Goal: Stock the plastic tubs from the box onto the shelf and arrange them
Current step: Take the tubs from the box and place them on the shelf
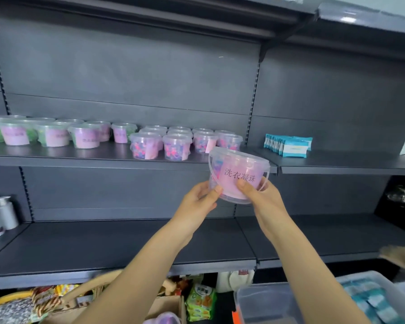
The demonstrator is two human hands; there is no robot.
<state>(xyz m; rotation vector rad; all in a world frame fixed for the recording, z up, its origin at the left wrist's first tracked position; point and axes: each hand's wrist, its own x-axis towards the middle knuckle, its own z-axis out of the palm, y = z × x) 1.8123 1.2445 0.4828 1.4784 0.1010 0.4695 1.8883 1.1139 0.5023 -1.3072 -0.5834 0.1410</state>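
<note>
I hold a clear plastic tub (237,168) with a pink label and coloured beads up in front of the middle shelf (103,157). My left hand (201,198) grips its lower left side, thumb on the front. My right hand (255,195) grips its lower right side, thumb on the label. The tub tilts slightly and hangs just below the shelf's front edge, to the right of several matching tubs (175,146) standing in rows. Further left stand several wider tubs (52,136) with pink and green contents.
Blue packets (288,145) stand on the shelf section to the right. White pump bottles (0,215) sit at the left of the lower shelf (126,244). Below are a clear bin (267,302), a bin of blue packets (372,298), and a cardboard box (166,305).
</note>
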